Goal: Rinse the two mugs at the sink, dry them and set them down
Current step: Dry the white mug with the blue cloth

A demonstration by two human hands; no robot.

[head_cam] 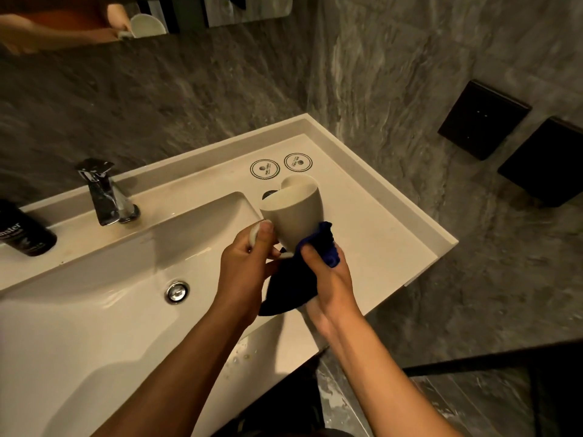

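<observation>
White mug held in air over the counter, just right of the sink basin, tilted w/ mouth facing far side. Left hand curled round its handle. Right hand grips blue cloth against mug's base. Tap far left; two round coasters behind mug.

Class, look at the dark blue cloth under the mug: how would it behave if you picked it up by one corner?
The dark blue cloth would probably hang limp: it already bunches and drapes below the right hand. It looks light and thin. It likely grips well, since it is pressed against the white mug.
</observation>
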